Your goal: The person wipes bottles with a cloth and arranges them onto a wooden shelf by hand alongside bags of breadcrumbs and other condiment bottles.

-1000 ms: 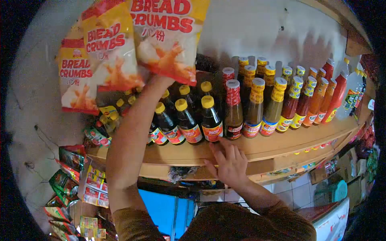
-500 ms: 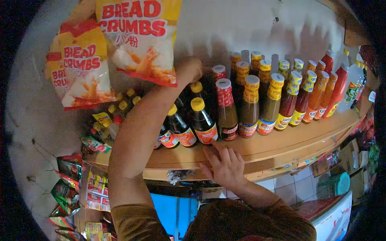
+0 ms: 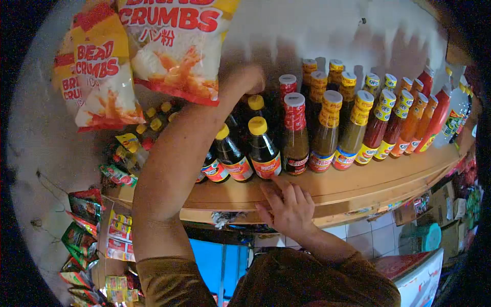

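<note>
My left hand [image 3: 250, 81] reaches over the front bottles toward the back of the shelf, near the wall. Its fingers are blurred and partly hidden behind dark bottles with yellow caps. A dark sauce bottle [image 3: 264, 153] with a yellow cap and red-orange label stands upright at the front. My right hand [image 3: 290, 204] rests at the shelf edge below it, fingers spread, the index fingertip at or very near the bottle's base. Beside it stands a brown sauce bottle [image 3: 295, 135] with a red neck wrap. Another dark bottle [image 3: 235, 158] stands to the left, partly behind my left forearm.
Bread crumbs bags [image 3: 176, 56] hang at upper left, close above my left arm. Rows of sauce bottles [image 3: 376, 128] continue right along the wooden shelf [image 3: 348, 184]. Sachets [image 3: 84, 210] hang at lower left. A teal stool [image 3: 432, 238] stands on the tiled floor.
The view has shifted slightly, so the bottles appear a little farther right. My left hand stays at the back and my right hand stays by the front bottle's base.
</note>
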Demonstrator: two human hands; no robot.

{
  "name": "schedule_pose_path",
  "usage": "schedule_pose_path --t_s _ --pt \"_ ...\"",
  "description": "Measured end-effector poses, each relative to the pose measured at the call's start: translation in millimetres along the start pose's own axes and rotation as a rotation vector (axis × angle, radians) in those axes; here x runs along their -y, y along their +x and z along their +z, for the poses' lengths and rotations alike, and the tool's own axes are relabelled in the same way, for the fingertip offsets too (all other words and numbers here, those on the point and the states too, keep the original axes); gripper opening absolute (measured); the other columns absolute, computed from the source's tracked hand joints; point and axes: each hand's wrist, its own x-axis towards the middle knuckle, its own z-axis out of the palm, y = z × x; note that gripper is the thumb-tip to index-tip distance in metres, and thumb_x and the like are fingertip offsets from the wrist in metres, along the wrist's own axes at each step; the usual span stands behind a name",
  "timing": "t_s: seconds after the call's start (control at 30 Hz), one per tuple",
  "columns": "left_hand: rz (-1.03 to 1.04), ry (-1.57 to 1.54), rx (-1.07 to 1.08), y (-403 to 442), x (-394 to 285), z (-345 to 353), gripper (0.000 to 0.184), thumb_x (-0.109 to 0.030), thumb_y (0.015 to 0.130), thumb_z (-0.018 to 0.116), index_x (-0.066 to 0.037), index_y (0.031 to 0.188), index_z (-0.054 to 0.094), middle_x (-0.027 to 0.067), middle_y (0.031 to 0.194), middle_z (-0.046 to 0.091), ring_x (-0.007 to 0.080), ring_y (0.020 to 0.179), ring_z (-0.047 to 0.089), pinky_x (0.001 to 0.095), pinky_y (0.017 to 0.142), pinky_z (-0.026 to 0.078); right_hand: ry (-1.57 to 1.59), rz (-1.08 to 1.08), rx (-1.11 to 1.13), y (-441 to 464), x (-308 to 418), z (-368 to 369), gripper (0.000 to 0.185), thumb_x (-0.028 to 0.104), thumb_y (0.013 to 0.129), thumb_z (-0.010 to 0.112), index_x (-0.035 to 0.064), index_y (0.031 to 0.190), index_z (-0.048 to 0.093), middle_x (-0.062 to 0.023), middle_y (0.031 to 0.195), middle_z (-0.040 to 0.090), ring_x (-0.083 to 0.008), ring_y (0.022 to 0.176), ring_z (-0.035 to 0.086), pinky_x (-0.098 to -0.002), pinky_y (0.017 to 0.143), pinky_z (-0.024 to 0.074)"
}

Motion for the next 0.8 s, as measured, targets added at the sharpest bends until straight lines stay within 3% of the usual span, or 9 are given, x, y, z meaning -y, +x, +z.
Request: schedule_pose_path --t_s 0.53,0.8 --pt "0.005 0.0 0.045 3 -22 7 0.06 -0.059 0.097 0.057 -0.002 0.117 0.061 0.0133 0.092 0.065 0.0266 0.087 0.059 0.0427 0.081 0.047 -0.019 0.009 0.039 -2 2 -2 0.044 0.047 0.084 0.069 0.0176 0.117 0.071 -0.0072 0.12 0.063 -0.0255 0.084 0.061 -0.0398 0.069 0.0483" --pt "0.053 -0.028 0.124 15 -1 2 0.06 -0.059 0.097 0.056 -0.004 0.121 0.061 0.0137 0.099 0.065 0.0265 0.095 0.058 0.0423 0.086 0.046 -0.018 0.021 0.044 -1 4 -2 0.041 0.046 0.085 0.069 0.0179 0.115 0.071 -0.0068 0.118 0.063 -0.025 0.085 0.062 -0.0394 0.069 0.0486"
